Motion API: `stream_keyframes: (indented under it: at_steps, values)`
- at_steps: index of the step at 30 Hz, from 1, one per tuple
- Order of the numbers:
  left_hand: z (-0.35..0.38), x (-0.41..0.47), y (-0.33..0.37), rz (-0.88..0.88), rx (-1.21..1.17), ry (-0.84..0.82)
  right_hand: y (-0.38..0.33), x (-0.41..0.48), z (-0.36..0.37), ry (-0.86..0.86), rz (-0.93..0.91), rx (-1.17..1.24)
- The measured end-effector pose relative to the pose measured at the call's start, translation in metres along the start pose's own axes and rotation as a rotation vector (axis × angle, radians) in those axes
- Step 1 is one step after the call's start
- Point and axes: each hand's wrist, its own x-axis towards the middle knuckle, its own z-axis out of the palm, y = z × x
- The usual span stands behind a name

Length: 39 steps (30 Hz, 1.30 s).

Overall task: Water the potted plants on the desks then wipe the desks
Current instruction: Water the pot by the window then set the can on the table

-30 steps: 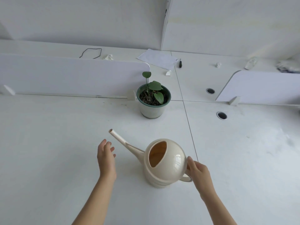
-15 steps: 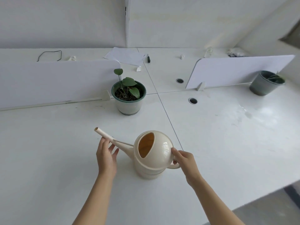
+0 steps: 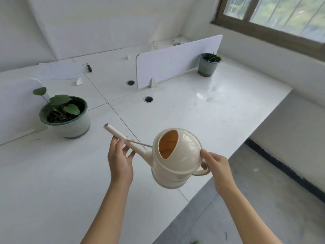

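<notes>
Lifted off the desk point(image 3: 193, 117) since half a second ago, the watering can point(image 3: 175, 155) now hangs tilted over the near edge, with the right hand point(image 3: 217, 166) curled round its handle point(image 3: 202, 171) to carry the weight. Straight fingers point(image 3: 115, 143) of the left hand point(image 3: 120, 161) rest against the spout point(image 3: 119, 135), apparently to steady and aim it. One potted plant point(image 3: 65, 115) sits near left and a second plant point(image 3: 208, 65) stands far right.

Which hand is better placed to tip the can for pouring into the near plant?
Right. The right hand grips the handle of the can; the left hand only touches the spout with straight fingers.
</notes>
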Motion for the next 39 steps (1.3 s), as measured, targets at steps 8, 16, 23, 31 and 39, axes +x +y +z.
stream_keyframes:
  at_steps: [8, 16, 23, 31, 39]
  values:
    - [0.109, -0.071, -0.082, -0.036, 0.122, -0.14, 0.004, -0.006, -0.155, 0.058, 0.018, -0.009]
    - [0.206, -0.136, -0.169, -0.112, 0.18, -0.174, 0.028, -0.005, -0.295, 0.108, 0.054, 0.021]
    - [0.278, -0.143, -0.212, -0.117, 0.223, -0.235, 0.036, 0.031, -0.362, 0.17, 0.064, 0.077]
    - [0.378, -0.085, -0.261, -0.122, 0.184, -0.226, 0.035, 0.138, -0.41, 0.172, 0.069, 0.056]
    - [0.489, -0.003, -0.286, -0.106, 0.167, -0.189, 0.005, 0.272, -0.445, 0.119, 0.073, 0.06]
